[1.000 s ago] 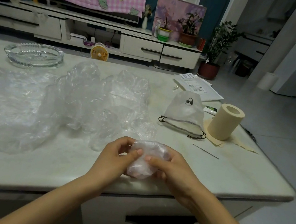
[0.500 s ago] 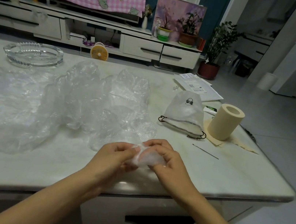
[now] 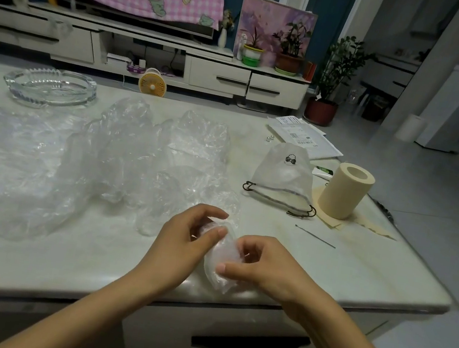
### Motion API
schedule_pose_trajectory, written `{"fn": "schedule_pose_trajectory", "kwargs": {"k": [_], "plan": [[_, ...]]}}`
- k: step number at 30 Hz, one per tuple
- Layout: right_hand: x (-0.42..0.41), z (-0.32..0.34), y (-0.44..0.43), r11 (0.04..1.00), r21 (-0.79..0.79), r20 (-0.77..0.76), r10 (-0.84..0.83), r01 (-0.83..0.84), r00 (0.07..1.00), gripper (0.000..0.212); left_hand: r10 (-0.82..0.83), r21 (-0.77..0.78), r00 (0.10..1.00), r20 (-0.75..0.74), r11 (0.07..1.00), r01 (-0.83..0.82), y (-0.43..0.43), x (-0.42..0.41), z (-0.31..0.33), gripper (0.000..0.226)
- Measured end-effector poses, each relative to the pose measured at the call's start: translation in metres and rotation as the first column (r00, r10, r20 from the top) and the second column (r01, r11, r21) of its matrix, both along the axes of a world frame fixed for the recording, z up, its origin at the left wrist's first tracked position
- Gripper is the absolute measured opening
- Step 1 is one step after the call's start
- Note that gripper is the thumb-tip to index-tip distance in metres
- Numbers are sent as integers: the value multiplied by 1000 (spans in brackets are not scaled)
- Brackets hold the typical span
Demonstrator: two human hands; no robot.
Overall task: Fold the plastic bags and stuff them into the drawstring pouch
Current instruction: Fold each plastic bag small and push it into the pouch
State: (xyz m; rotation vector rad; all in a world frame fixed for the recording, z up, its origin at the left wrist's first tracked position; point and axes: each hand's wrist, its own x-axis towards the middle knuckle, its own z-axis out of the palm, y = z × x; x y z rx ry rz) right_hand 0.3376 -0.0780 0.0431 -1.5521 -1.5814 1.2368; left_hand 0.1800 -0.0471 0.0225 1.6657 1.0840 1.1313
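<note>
Plastic bag (image 3: 222, 262), folded small: we pinch it between left hand (image 3: 181, 247) and right hand (image 3: 266, 270). Drawstring pouch (image 3: 281, 178), black bow-like print, lettering unreadable, lies beyond our right hand.

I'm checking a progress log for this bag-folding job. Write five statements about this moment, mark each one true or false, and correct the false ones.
1. The left hand and the right hand both grip a folded plastic bag. True.
2. The drawstring pouch lies on the table beside the cream roll. True.
3. The cream roll lies on its side. False: it stands upright on its end.
4. The folded plastic bag is already inside the drawstring pouch. False: it is held between the hands, apart from the pouch.
5. The loose plastic bags lie on the table to the left of the hands. True.
</note>
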Motion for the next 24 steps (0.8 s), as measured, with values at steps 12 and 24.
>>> {"fn": "schedule_pose_trajectory", "kwargs": {"k": [12, 24], "plan": [[5, -6, 2, 964, -18, -459, -245, 267, 854, 15, -127, -405, 912, 390, 866, 294, 5, 28, 9, 48], [44, 3, 18, 877, -45, -404, -454, 479, 794, 34, -63, -199, 998, 24, 978, 66, 44, 70, 2, 26]]}}
